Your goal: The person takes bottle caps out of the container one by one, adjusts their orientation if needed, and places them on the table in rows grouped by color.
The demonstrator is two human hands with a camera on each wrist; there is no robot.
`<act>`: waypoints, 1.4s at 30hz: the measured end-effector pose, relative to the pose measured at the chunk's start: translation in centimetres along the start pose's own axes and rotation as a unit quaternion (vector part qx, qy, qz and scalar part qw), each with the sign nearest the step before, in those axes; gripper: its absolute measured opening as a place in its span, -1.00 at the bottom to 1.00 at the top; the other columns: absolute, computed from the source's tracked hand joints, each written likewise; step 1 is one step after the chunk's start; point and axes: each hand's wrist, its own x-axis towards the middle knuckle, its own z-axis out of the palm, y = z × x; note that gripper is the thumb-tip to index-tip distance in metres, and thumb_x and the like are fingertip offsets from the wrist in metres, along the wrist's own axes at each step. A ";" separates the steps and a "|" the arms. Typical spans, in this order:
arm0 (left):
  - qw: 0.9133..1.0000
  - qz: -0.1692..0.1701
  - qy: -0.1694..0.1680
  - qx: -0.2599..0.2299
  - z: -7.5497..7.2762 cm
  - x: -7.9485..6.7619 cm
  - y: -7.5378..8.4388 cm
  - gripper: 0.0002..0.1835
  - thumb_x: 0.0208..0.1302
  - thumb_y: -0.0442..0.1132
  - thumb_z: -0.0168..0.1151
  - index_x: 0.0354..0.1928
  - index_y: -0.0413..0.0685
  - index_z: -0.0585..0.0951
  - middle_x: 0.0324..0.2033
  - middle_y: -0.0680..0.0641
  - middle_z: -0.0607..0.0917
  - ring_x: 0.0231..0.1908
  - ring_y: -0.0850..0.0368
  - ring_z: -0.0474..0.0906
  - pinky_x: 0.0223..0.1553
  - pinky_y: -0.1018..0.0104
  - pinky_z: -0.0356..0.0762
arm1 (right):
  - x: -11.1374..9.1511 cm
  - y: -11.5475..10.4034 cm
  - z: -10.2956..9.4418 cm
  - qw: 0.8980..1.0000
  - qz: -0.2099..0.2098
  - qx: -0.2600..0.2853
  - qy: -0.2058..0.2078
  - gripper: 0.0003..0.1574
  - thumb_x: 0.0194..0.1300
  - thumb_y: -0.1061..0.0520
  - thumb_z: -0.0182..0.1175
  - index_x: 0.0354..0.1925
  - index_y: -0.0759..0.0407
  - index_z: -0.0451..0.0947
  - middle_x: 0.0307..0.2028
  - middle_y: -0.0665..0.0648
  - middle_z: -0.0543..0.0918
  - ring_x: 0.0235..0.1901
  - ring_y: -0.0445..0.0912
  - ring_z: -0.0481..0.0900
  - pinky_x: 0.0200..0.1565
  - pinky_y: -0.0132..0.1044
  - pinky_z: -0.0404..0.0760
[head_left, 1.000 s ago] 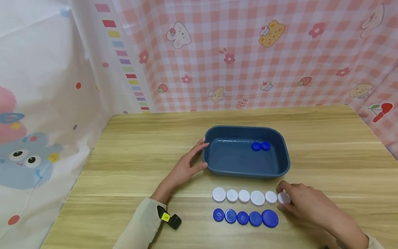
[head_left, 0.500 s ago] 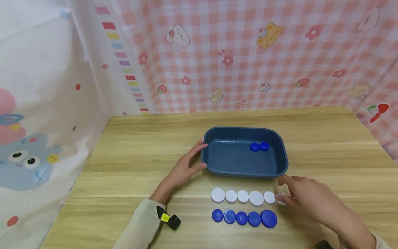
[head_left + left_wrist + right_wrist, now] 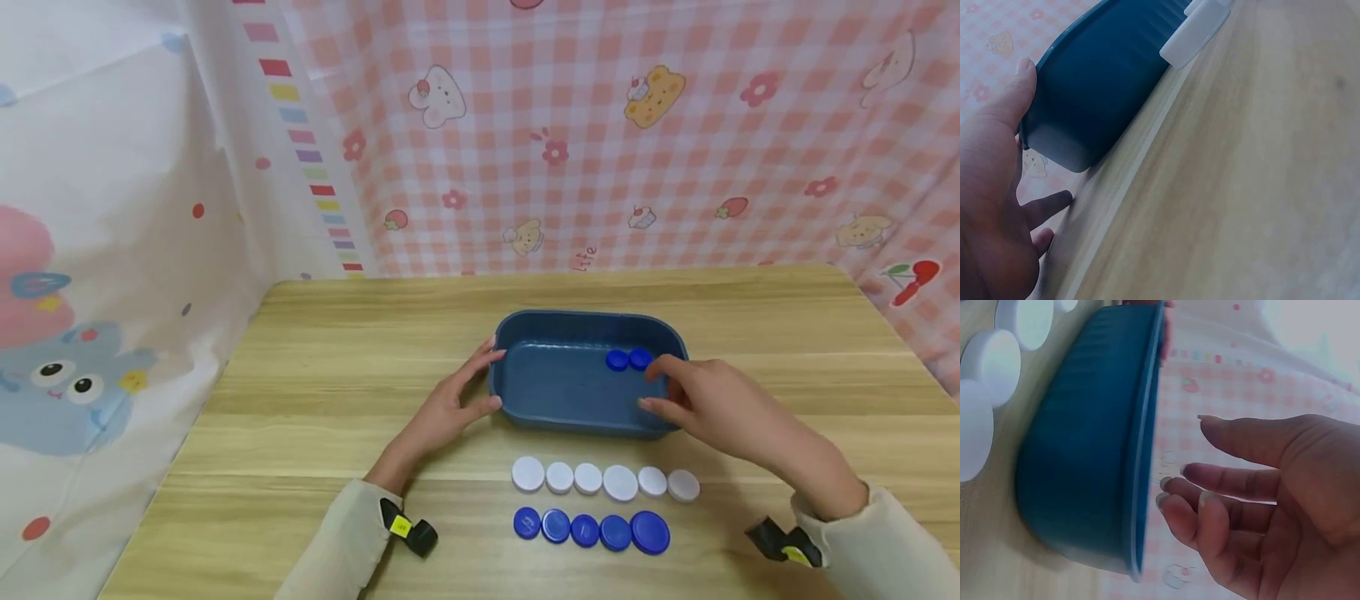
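A dark blue plastic bin (image 3: pixel 577 423) stands on the table with two blue bottle caps (image 3: pixel 617 360) inside, near its right back. My left hand (image 3: pixel 448 407) rests on the bin's left end, thumb and forefinger straight and spread at the rim. My right hand (image 3: pixel 708 402) reaches over the bin's right end, with a gap between thumb and fingers. In the right wrist view that hand's fingers (image 3: pixel 1213 531) are loosely bent and hold nothing. In front of the bin lie a row of several white bottle caps (image 3: pixel 620 483) and a row of several blue bottle caps (image 3: pixel 616 532).
The wood-grain table (image 3: pixel 337 358) has a pink checked cloth (image 3: pixel 570 125) hanging behind it and a white printed cloth (image 3: pixel 135 167) on the left. Black wrist cameras (image 3: pixel 422 537) sit at both cuffs. The white row lies between the bin and the blue row.
My right hand has let go of the rightmost white cap, which stays at the row's end, and has moved up and left over the bin. My left hand stays at the bin.
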 end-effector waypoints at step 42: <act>1.000 0.006 0.003 0.012 0.2 0.1 -0.3 -0.36 0.31 -0.31 0.22 0.40 -0.13 0.27 0.47 -0.01 0.05 0.43 0.11 -0.06 0.37 -0.03 -0.07 | 8.3 3.4 6.1 0.980 0.174 0.060 -0.073 -0.59 0.29 0.10 0.26 -0.09 0.40 0.41 -0.47 0.19 0.54 -0.68 -0.11 0.54 -0.58 -0.24 0.52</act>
